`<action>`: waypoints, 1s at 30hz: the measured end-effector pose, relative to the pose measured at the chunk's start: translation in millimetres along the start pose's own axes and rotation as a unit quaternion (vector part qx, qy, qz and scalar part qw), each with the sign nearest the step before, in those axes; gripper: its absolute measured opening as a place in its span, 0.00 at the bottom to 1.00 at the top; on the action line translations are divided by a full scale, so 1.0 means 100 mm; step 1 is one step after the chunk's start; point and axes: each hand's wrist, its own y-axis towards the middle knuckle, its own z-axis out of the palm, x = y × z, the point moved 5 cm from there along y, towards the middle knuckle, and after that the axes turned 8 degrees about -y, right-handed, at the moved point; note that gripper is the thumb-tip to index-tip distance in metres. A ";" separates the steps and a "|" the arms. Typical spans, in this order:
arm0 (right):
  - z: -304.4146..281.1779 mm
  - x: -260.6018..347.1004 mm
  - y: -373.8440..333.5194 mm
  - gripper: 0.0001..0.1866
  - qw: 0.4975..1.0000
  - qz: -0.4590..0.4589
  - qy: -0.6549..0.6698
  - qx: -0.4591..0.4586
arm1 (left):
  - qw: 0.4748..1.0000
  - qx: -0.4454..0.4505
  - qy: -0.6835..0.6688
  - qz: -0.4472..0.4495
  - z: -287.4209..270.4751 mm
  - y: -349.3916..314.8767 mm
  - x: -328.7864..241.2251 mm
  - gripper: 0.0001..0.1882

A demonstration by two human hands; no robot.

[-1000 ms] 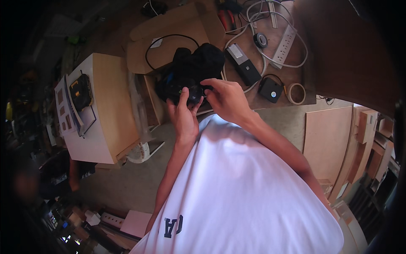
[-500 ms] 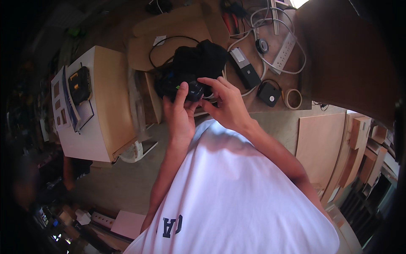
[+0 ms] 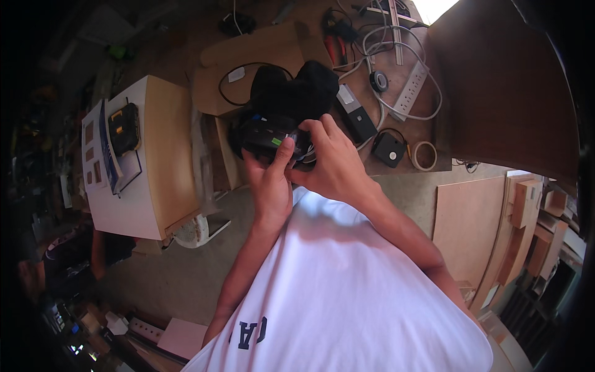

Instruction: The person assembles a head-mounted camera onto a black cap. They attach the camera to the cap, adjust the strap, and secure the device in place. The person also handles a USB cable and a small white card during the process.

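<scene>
A rounded black device [image 3: 257, 131] with a small green label is held between my hands, close to the bench's front edge. My left hand [image 3: 270, 183] grips it from below, thumb laid over its front beside the label. Around its right end curl the thumb and fingers of my right hand [image 3: 334, 152]. Part of that end is hidden by the fingers, and I cannot make out what kind of device it is. Right behind it lies a bundle of black cloth [image 3: 294, 90], partly over an opened cardboard box [image 3: 214, 80] with a thin black cable.
Right of my hands are a black-and-grey box [image 3: 356, 111], a small black box [image 3: 389, 149], a tape roll [image 3: 424, 155] and a white power strip [image 3: 410, 93] with looping cable. A white-topped cabinet [image 3: 124, 211] stands left, with a person's arm [image 3: 98, 254] beyond it.
The device has turned so that more of its broad black face and green label shows. My right fingers have closed in on its right end, and the view has shifted slightly.
</scene>
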 end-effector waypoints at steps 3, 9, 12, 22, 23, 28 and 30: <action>-0.04 0.02 -0.02 0.35 0.996 -0.072 -0.022 -0.055 | 0.999 0.006 0.020 0.025 -0.02 0.01 0.00 0.27; 0.02 -0.01 -0.10 0.32 0.974 -0.177 0.011 -0.139 | 0.999 -0.023 -0.002 -0.027 0.00 -0.02 -0.07 0.27; 0.01 0.00 -0.09 0.31 0.976 -0.172 0.011 -0.134 | 1.000 -0.014 0.003 -0.013 0.02 -0.05 -0.07 0.27; -0.37 -0.03 0.23 0.25 0.971 -0.152 0.135 -0.125 | 0.996 0.053 0.072 -0.001 0.17 0.08 -0.44 0.25; -0.49 -0.05 0.31 0.24 0.970 -0.146 0.158 -0.112 | 0.988 0.072 0.128 0.046 0.24 0.09 -0.58 0.25; -1.05 -0.17 0.57 0.19 0.957 -0.111 0.264 0.052 | 0.866 0.206 0.340 0.303 0.69 0.35 -1.38 0.42; -1.26 -0.13 0.59 0.21 0.933 -0.159 0.309 0.095 | 0.831 0.292 0.351 0.318 0.91 0.51 -1.50 0.44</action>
